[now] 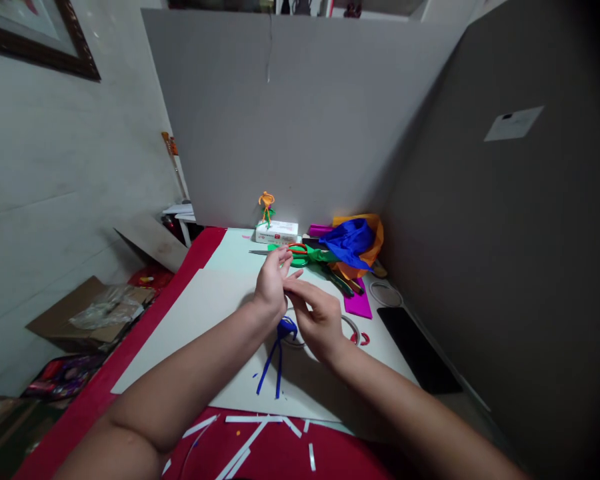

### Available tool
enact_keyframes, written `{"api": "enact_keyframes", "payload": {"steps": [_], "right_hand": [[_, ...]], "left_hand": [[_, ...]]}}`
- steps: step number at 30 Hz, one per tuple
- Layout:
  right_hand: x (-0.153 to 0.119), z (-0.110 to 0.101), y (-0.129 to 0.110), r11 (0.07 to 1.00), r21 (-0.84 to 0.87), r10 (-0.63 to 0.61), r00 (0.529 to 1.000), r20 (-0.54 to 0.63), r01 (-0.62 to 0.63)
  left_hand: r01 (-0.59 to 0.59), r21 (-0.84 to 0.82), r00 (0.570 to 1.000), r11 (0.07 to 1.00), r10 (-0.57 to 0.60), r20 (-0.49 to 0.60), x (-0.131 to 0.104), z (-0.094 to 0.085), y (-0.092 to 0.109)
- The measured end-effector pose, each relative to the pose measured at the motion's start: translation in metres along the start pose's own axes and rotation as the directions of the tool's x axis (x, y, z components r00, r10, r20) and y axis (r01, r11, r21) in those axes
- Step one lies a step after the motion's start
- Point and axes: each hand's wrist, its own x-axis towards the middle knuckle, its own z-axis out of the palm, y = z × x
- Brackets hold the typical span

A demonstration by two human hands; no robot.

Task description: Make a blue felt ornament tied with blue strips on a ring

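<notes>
My left hand (273, 281) is raised above the white board (220, 333), palm toward my right hand, fingers loosely apart. At that palm, the fingertips of my right hand (321, 321) are pressed together; anything between them is too small or hidden to make out. Just below both hands, a blue paper figure (287, 328) with two long thin legs lies on the board. Behind it is a roll of tape (294, 343), partly covered by my right hand. Scissors (300, 251) with red and green handles lie beyond my fingers.
An orange and green figure (267, 202) stands on a small white box (277, 232) at the back. Crumpled blue paper (351, 241), pens (339, 281) and a black phone-like slab (420, 350) are on the right. White strips (250, 437) litter the red cloth (280, 460). Grey panels (300, 120) enclose the back and right.
</notes>
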Motion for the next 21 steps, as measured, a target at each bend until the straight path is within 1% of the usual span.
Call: {"api": "enact_keyframes", "payload": {"steps": [1, 3, 4, 7, 9, 12, 16, 17, 18, 19, 21], "right_hand": [[-0.004, 0.003, -0.005, 1.0, 0.008, 0.01, 1.0, 0.003, -0.01], [-0.015, 0.012, -0.018, 0.989, 0.072, 0.125, 0.992, 0.023, -0.127], [-0.02, 0.016, -0.025, 0.981, 0.101, 0.161, 0.984, 0.079, -0.168], [-0.032, 0.023, -0.041, 0.964, 0.146, 0.192, 0.963, 0.188, -0.221], [-0.032, 0.022, -0.042, 0.948, 0.188, 0.22, 0.954, 0.202, -0.258], [-0.027, 0.017, -0.035, 0.911, 0.239, 0.298, 0.937, 0.179, -0.336], [-0.019, 0.008, -0.025, 0.879, 0.227, 0.39, 0.906, 0.165, -0.42], [-0.017, 0.005, -0.024, 0.874, 0.229, 0.401, 0.902, 0.157, -0.429], [-0.015, 0.003, -0.023, 0.869, 0.24, 0.409, 0.901, 0.147, -0.433], [-0.013, 0.0, -0.023, 0.863, 0.258, 0.412, 0.901, 0.135, -0.434], [-0.009, -0.005, -0.022, 0.845, 0.311, 0.421, 0.9, 0.115, -0.435]], "left_hand": [[-0.005, -0.002, 1.0, 1.0, 0.005, -0.018, 0.0, 0.001, 0.0], [-0.025, 0.007, 0.998, 1.0, 0.026, -0.056, 0.0, 0.001, 0.002], [-0.037, 0.018, 0.997, 0.999, 0.038, -0.071, -0.001, 0.0, 0.004], [-0.067, 0.065, 0.994, 0.996, 0.072, -0.081, -0.008, 0.001, 0.006], [-0.081, 0.103, 0.994, 0.991, 0.088, -0.062, -0.014, 0.004, 0.002], [-0.076, 0.157, 0.997, 0.985, 0.08, -0.015, -0.025, 0.006, -0.01], [-0.059, 0.206, 0.997, 0.977, 0.048, 0.055, -0.043, 0.004, -0.021], [-0.079, 0.225, 0.994, 0.971, 0.058, 0.097, -0.049, 0.004, -0.022], [-0.135, 0.302, 0.984, 0.944, 0.091, 0.154, -0.055, 0.004, -0.023], [-0.179, 0.374, 0.977, 0.91, 0.12, 0.177, -0.061, 0.005, -0.024], [-0.209, 0.458, 0.967, 0.864, 0.114, 0.226, -0.074, 0.006, -0.027]]}}
